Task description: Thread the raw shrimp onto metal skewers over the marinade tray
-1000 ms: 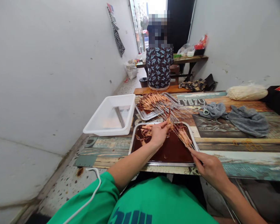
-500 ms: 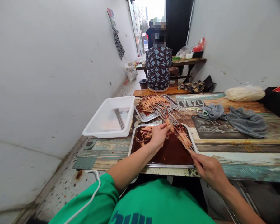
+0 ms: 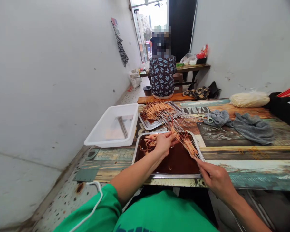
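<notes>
A metal tray (image 3: 134, 158) with dark red-brown liquid lies in front of me. Over it, my left hand (image 3: 166, 142) pinches a pinkish-orange meat piece (image 3: 173, 128) with a thin dark end pointing up. My right hand (image 3: 214, 174) grips the lower end of a thin skewer at the tray's right edge; the part inside my fingers is hidden. More skewered meat pieces (image 3: 188, 145) lie along the tray's right side, near that skewer. Loose meat pieces (image 3: 149, 141) with curling tendrils sit in the tray's upper left.
Behind the tray, a second tray (image 3: 148, 126) bears a pile of skewered meat (image 3: 157, 110). A white plastic tub (image 3: 95, 139) stands at left. Grey cloths (image 3: 253, 129), scissors (image 3: 209, 119) and a bagged white bundle (image 3: 250, 99) lie at right. A person (image 3: 161, 77) sits beyond.
The view has tilted up slightly, so the scene sits a little lower. Both hands keep their holds, the meat piece and skewer barely shifting.
</notes>
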{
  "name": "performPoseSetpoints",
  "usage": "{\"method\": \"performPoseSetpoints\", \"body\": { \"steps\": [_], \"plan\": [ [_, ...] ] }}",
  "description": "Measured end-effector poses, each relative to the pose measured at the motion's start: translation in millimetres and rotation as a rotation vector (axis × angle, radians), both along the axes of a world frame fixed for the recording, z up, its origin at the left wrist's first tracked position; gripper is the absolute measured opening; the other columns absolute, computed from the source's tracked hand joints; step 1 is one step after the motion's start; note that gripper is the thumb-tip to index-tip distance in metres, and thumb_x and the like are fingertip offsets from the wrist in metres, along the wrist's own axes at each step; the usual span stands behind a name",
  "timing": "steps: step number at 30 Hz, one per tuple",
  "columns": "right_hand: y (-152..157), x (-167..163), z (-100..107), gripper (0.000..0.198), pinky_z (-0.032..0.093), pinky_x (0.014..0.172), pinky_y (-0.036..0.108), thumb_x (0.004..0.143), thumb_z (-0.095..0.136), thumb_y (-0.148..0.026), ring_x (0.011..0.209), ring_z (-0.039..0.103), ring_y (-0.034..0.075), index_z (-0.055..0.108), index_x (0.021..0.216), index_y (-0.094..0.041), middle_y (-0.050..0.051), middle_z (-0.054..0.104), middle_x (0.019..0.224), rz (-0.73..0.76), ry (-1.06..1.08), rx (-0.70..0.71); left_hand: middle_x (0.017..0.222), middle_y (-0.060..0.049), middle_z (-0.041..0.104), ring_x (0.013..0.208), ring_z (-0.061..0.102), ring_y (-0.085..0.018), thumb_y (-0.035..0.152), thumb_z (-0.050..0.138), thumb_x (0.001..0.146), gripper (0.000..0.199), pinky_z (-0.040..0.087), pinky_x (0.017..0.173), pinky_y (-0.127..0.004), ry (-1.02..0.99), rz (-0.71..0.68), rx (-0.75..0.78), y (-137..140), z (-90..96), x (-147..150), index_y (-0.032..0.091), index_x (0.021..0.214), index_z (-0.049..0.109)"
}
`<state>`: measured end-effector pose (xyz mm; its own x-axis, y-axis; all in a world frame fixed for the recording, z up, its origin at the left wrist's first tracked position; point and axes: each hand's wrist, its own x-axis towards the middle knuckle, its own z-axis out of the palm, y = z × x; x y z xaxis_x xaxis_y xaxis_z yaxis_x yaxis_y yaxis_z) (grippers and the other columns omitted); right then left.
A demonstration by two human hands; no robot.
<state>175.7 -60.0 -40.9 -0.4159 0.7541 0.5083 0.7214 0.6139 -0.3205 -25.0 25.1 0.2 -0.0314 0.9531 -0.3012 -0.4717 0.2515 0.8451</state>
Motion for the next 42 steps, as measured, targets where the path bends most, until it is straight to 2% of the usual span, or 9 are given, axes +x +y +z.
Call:
{"method": "performPoseSetpoints", "body": {
  "steps": [4, 8, 16, 20, 25, 32, 37, 42],
  "plan": [
    [1, 0, 0, 0.034, 0.052, 0.069, 0.022, 0.084, 0.043, -0.015, 0.075, 0.067, 0.014, 0.062, 0.113, -0.017, 0.006, 0.07, 0.095, 0.018, 0.001, -0.01, 0.07, -0.007, 0.065, 0.065, 0.063, -0.013, 0.011, 0.064, 0.072, 0.003, 0.052, 0.075, -0.033, -0.045, 0.004, -0.051, 3, 5.2, -3, 0.009, 0.072, 0.063],
    [1, -1, 3, 0.035, 0.052, 0.067, 0.022, 0.085, 0.043, -0.015, 0.074, 0.068, 0.014, 0.062, 0.113, -0.018, 0.006, 0.071, 0.094, 0.018, 0.01, -0.009, 0.07, -0.007, 0.065, 0.067, 0.064, -0.013, 0.011, 0.064, 0.073, 0.003, 0.051, 0.079, -0.034, -0.038, -0.004, -0.026, 4, 6.6, -4, 0.009, 0.074, 0.063],
    [0, -3, 5, 0.036, 0.053, 0.066, 0.023, 0.084, 0.042, -0.015, 0.072, 0.068, 0.015, 0.062, 0.113, -0.019, 0.006, 0.071, 0.093, -0.013, 0.02, -0.025, 0.071, -0.007, 0.066, 0.069, 0.063, -0.014, 0.013, 0.068, 0.068, 0.007, 0.051, 0.079, -0.035, -0.013, 0.001, 0.03, 0, 0.8, 1, 0.009, 0.072, 0.065],
    [0, -2, 5, 0.036, 0.053, 0.071, 0.024, 0.084, 0.042, -0.014, 0.077, 0.068, 0.015, 0.061, 0.114, -0.019, 0.006, 0.07, 0.097, -0.005, -0.004, -0.027, 0.07, -0.006, 0.065, 0.065, 0.062, -0.012, 0.013, 0.066, 0.07, 0.005, 0.051, 0.077, -0.034, -0.012, 0.001, 0.026, 1, 4.4, 1, 0.009, 0.073, 0.066],
    [-1, -2, 6, 0.035, 0.053, 0.067, 0.023, 0.084, 0.043, -0.013, 0.073, 0.068, 0.015, 0.062, 0.113, -0.017, 0.007, 0.07, 0.095, 0.002, -0.001, -0.017, 0.071, -0.006, 0.065, 0.063, 0.061, -0.011, 0.012, 0.067, 0.069, 0.005, 0.051, 0.073, -0.031, -0.009, -0.007, 0.029, 1, 8.1, 1, 0.009, 0.073, 0.065],
    [1, -4, 6, 0.035, 0.052, 0.065, 0.023, 0.084, 0.042, -0.015, 0.072, 0.068, 0.015, 0.062, 0.113, -0.018, 0.007, 0.071, 0.092, 0.002, 0.032, -0.018, 0.07, -0.005, 0.064, 0.064, 0.061, -0.012, 0.012, 0.067, 0.068, 0.006, 0.051, 0.07, -0.029, -0.025, -0.042, 0.04, -3, -1.4, 5, 0.008, 0.071, 0.065],
    [0, -6, 11, 0.036, 0.052, 0.064, 0.022, 0.085, 0.041, -0.016, 0.07, 0.067, 0.015, 0.062, 0.114, -0.018, 0.007, 0.071, 0.092, -0.007, 0.039, -0.025, 0.072, -0.006, 0.065, 0.065, 0.061, -0.011, 0.012, 0.065, 0.072, 0.004, 0.05, 0.073, -0.03, -0.091, -0.03, -0.016, -2, -0.2, 6, 0.009, 0.074, 0.063],
    [-2, -6, 8, 0.036, 0.052, 0.066, 0.023, 0.085, 0.041, -0.016, 0.074, 0.067, 0.015, 0.062, 0.114, -0.018, 0.007, 0.071, 0.094, -0.011, 0.038, -0.015, 0.072, -0.007, 0.065, 0.063, 0.062, -0.012, 0.011, 0.062, 0.075, 0.005, 0.05, 0.076, -0.032, -0.146, -0.032, -0.096, 1, 0.2, 2, 0.009, 0.071, 0.06]
  ]
}}
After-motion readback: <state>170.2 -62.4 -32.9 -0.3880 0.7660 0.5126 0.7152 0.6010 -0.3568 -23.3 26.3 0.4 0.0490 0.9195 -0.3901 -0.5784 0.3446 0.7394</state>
